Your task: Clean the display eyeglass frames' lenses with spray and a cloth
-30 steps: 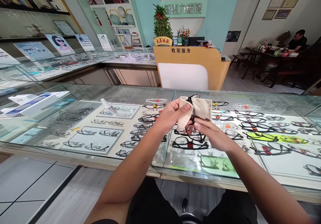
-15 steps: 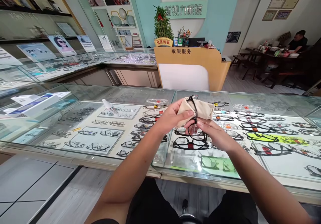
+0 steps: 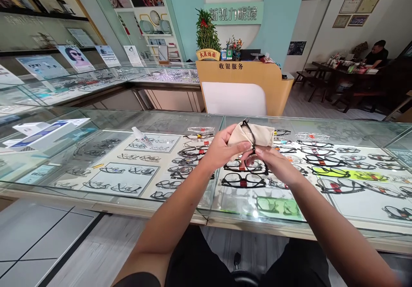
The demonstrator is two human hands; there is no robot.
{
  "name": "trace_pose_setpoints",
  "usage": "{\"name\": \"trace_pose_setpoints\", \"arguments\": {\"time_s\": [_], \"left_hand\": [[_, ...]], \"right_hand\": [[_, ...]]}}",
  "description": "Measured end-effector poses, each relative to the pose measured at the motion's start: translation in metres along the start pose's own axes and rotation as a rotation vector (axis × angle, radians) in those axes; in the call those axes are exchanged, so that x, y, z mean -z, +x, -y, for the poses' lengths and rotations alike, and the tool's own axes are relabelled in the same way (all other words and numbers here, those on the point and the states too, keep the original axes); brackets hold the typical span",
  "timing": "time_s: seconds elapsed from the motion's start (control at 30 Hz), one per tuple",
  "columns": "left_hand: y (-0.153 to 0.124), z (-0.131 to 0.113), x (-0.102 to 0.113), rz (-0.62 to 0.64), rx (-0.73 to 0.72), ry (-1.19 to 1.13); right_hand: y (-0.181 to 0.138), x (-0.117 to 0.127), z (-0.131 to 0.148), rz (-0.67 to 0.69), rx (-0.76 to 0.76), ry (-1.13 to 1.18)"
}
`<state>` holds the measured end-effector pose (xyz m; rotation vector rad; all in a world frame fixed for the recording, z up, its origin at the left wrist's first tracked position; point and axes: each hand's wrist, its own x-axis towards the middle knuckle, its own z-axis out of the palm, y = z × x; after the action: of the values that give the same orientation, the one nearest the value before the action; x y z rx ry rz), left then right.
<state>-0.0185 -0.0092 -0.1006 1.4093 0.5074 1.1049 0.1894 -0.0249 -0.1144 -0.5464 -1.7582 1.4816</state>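
Note:
Above the glass counter, my left hand (image 3: 225,149) is closed on a cream cleaning cloth (image 3: 262,135), its thumb pressing the folds. A pair of black-framed eyeglasses (image 3: 249,131) is held between both hands, one temple standing up against the cloth and a lens hanging below. My right hand (image 3: 272,160) pinches the frame near the hinge with closed fingers. Part of the frame is hidden by fingers and cloth. Beneath, inside the case, lie rows of other glasses, including a black pair (image 3: 243,180) just below my hands.
A glass display counter (image 3: 193,214) spans the front. On its top stand a small white bottle (image 3: 141,137) and a white-and-blue box (image 3: 48,133) at left. Beyond are a wooden cashier desk (image 3: 238,70) with a plant, and a person (image 3: 377,55) seated at a dark table.
The eyeglasses have turned slightly, the raised temple now leaning more to the left. My right hand has shifted a little, and the view has moved slightly to the right.

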Motion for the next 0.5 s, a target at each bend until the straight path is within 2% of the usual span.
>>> {"name": "trace_pose_setpoints", "arguments": {"time_s": [0.13, 0.23, 0.37, 0.5], "left_hand": [[0.008, -0.017, -0.013, -0.033, -0.101, 0.061], [0.022, -0.046, -0.025, -0.047, -0.221, 0.096], [0.048, -0.085, -0.04, -0.128, -0.414, 0.127], [0.062, -0.099, -0.052, -0.185, -0.507, 0.079]], "right_hand": [[0.007, 0.004, 0.022, 0.03, 0.027, -0.058], [0.018, 0.009, 0.057, 0.037, 0.101, -0.163], [0.032, 0.016, 0.111, -0.041, 0.231, -0.335], [0.034, 0.015, 0.143, -0.071, 0.271, -0.426]]}}
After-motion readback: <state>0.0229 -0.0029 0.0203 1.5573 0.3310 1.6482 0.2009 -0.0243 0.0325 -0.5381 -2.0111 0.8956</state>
